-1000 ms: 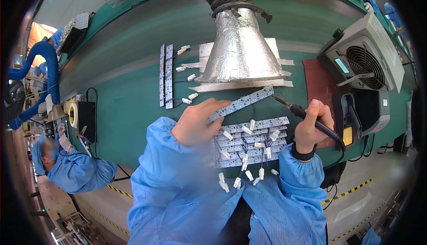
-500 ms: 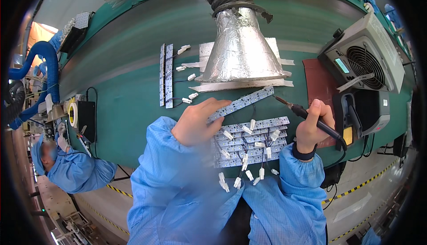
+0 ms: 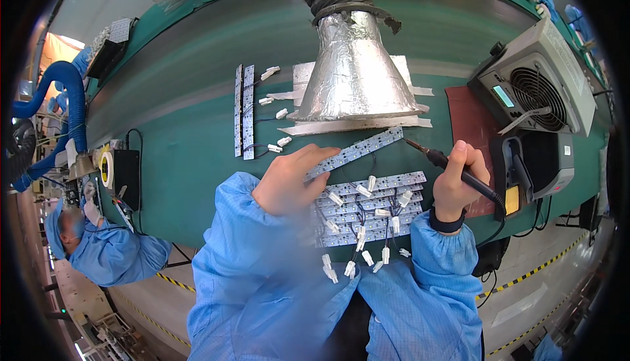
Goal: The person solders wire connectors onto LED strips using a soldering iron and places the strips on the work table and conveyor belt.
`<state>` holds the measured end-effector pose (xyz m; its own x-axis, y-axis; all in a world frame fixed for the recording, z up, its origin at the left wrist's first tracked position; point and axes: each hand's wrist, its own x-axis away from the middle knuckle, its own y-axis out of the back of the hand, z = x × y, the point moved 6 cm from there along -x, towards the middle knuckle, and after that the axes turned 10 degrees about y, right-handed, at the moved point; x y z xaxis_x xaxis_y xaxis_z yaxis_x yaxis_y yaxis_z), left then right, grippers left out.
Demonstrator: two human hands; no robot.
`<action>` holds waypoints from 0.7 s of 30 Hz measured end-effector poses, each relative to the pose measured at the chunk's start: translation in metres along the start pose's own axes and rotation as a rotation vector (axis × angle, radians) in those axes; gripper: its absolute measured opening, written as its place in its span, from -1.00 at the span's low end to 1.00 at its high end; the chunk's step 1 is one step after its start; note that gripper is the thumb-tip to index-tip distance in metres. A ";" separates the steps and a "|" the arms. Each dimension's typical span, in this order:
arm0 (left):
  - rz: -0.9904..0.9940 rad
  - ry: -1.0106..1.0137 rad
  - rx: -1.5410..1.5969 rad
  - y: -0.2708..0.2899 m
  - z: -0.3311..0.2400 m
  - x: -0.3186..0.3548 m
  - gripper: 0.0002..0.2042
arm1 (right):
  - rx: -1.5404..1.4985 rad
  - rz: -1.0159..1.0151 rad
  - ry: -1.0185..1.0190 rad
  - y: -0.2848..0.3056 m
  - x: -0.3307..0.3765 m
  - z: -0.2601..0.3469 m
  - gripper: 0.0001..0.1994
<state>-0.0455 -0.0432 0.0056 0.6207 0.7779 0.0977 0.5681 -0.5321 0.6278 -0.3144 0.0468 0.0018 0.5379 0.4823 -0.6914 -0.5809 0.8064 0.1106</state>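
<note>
Circuit strip (image 3: 367, 150): narrow, rigid, straight-edged, its pale face speckled with small parts. It lay slantwise before the body, right end higher, between the foil cone (image 3: 357, 72) and the rows of strips (image 3: 410, 180) nearer the body. A thin dark wire hung from its lower edge.

Left hand (image 3: 289, 180), bare: thumb and forefinger closed on the strip's lower left end, thumb at the near edge, forefinger along the far one. The other fingers were partly hidden.

Right hand (image 3: 456, 180), bare, with a black wristband (image 3: 447, 222): fingers curled shut around the soldering iron (image 3: 436, 156), a smooth dark handle tapering to a slim metal tip. That tip pointed at the strip's right end, just beside it; contact could not be made out.

Foil on the cone was crinkled and bright, its mouth flared. White connectors (image 3: 405, 198), blocky and glossy, sprawled over the rows on dark leads. Sleeves (image 3: 236, 243) were blue, finely checked, gathered at the cuff.

Room: smooth green mat (image 3: 184, 164) spread widely left of the upright pair of strips (image 3: 249, 112). A narrower green lane ran between iron and cone toward the rust-red mat (image 3: 462, 118), its edge near the grey fan box (image 3: 525, 85).
</note>
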 end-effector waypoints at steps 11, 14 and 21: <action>-0.008 -0.023 0.006 -0.001 0.001 0.000 -0.59 | -0.015 -0.002 -0.012 -0.001 0.000 0.000 -0.63; -0.011 -0.026 0.000 0.000 0.000 0.000 -0.58 | -0.010 0.005 -0.015 -0.001 0.000 0.000 -0.63; 0.006 0.002 0.005 0.000 0.000 -0.001 -0.58 | -0.003 0.018 -0.033 -0.002 0.001 -0.001 -0.62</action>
<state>-0.0462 -0.0434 0.0058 0.6232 0.7752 0.1029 0.5669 -0.5385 0.6234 -0.3136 0.0451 0.0002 0.5475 0.5076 -0.6653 -0.5921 0.7968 0.1206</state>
